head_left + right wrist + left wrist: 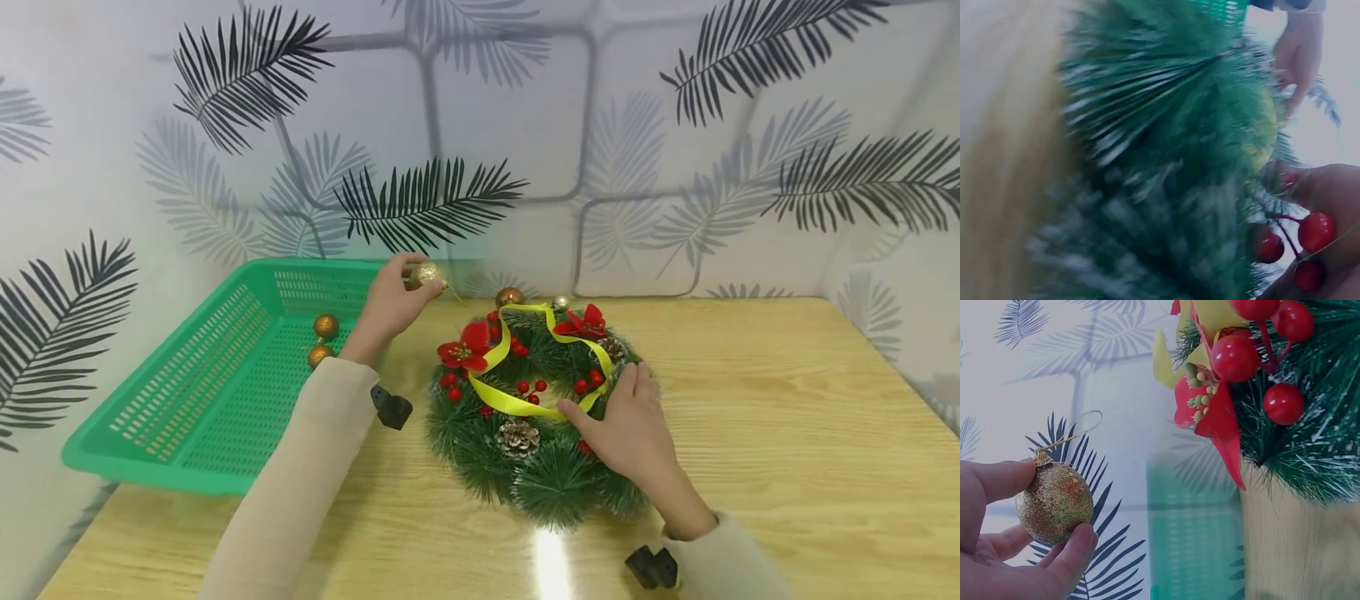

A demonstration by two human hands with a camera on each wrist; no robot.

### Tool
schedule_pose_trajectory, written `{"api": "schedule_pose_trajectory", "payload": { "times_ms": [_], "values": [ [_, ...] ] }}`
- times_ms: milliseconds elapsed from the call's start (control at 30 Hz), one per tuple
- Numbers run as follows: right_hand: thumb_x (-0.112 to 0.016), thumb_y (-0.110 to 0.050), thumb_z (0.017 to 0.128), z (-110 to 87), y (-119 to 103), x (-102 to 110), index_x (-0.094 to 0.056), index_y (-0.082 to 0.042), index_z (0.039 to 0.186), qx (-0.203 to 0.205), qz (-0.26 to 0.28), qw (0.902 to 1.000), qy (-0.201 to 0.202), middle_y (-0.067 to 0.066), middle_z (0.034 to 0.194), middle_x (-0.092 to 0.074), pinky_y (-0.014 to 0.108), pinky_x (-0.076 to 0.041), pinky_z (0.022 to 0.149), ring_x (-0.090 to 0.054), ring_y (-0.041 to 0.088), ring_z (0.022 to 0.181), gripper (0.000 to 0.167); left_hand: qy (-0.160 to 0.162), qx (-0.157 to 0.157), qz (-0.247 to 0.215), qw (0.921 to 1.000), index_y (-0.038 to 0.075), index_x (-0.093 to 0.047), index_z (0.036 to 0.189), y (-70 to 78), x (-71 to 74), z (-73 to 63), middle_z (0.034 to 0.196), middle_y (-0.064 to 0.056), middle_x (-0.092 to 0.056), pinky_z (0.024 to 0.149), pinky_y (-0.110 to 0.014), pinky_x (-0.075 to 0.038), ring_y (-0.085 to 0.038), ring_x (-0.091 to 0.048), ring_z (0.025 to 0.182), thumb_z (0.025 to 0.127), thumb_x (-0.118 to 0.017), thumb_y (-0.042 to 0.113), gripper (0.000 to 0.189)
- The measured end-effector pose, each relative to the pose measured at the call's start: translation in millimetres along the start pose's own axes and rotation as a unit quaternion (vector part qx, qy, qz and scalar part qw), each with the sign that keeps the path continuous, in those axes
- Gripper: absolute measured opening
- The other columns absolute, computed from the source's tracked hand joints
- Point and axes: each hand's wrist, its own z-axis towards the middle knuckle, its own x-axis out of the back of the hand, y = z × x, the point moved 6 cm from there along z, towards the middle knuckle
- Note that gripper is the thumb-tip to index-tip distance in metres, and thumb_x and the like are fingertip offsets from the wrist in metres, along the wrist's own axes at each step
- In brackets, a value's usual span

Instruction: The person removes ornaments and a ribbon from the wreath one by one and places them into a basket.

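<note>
My left hand [396, 302] pinches a gold glitter Christmas bauble [428, 275] between thumb and fingers, up near the basket's back right corner. From the bauble's cap a thin gold hanging loop [1092, 419] sticks out, as the left wrist view shows. A green Christmas wreath [558, 471] lies flat on the table, decked with red flowers [468, 347], red berries [532, 390], pine cones [517, 437] and a yellow ribbon [504, 402]. My right hand [633, 429] rests on its right side, thumb spread toward the ribbon and fingers extended along the outer needles.
Left of the wreath stands a green plastic basket [168, 477] with copper-coloured baubles [326, 326] inside. At the wreath's back edge sit another copper bauble [510, 297] and a small pale gold one [561, 303]. Behind the wooden table [780, 433] hangs a leaf-patterned backdrop [510, 125].
</note>
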Motion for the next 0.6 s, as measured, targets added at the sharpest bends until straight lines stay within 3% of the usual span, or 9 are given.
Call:
{"api": "schedule_pose_trajectory", "payload": {
  "times_ms": [167, 400, 600],
  "values": [
    [-0.059, -0.050, 0.089, 3.3, 6, -8, 0.004, 0.019, 0.143, 0.007, 0.006, 0.9999, -0.005, 0.040, 0.150, 0.006, 0.063, -0.023, 0.109, -0.005, 0.055, 0.138, 0.108, -0.003, 0.005, 0.010, 0.9999, 0.009, -0.039, 0.141, -3.5, 9.5, -2.0, 0.140, -0.020, -0.041, 0.091, -0.049, -0.046, -0.033, -0.049, 0.117, 0.096, -0.057, 0.026, 0.052],
    [-0.059, -0.055, 0.088, 8.9, 19, -9, 0.002, 0.015, 0.146, 0.078, 0.014, 0.9968, -0.010, 0.037, 0.152, 0.002, 0.065, -0.018, 0.109, -0.002, 0.054, 0.139, 0.109, 0.014, 0.006, 0.029, 0.9995, 0.009, -0.037, 0.141, -5.0, 37.0, -3.4, 0.140, -0.020, -0.042, 0.089, -0.049, -0.048, -0.035, -0.051, 0.117, 0.096, -0.056, 0.026, 0.052],
    [-0.059, -0.058, 0.087, 12.8, 24, -7, 0.006, 0.011, 0.147, 0.110, 0.028, 0.9930, -0.034, 0.035, 0.153, 0.004, 0.066, -0.016, 0.109, 0.000, 0.053, 0.140, 0.112, 0.016, 0.015, 0.037, 0.9991, 0.010, -0.034, 0.145, -7.5, 52.4, -12.9, 0.143, -0.020, -0.040, 0.092, -0.049, -0.047, -0.034, -0.047, 0.124, 0.096, -0.055, 0.029, 0.056]
  ]
}}
